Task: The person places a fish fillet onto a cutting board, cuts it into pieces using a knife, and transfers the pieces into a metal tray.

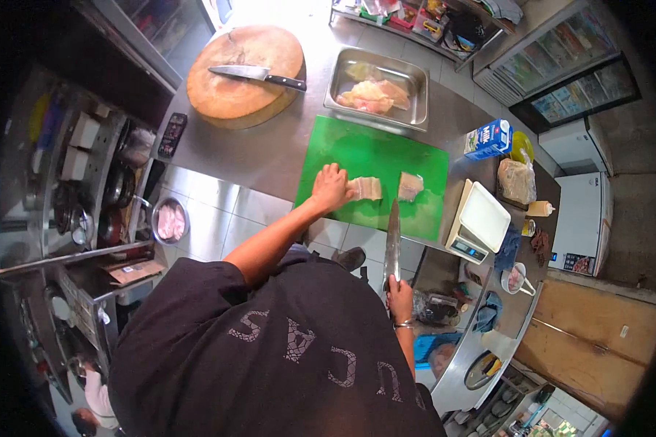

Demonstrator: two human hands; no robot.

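Observation:
On the green cutting board (372, 149) lie two pale pieces of what looks like fish fillet. My left hand (331, 187) rests on the board with its fingers curled over the left end of the larger fish piece (368, 189). A smaller cut piece (410, 186) sits apart to the right. My right hand (399, 299) is closed round the handle of a long knife (393, 244). The blade points away from me, its tip over the board near the smaller piece. Behind the board, a steel tray (420, 116) holds more pale fillets (375, 95).
A round wooden chopping block (270, 47) with another knife (244, 71) on it stands at back left. To the right are a digital scale (481, 222), a milk carton (488, 138) and a bagged loaf (517, 180). A bowl of meat (170, 221) stands lower left.

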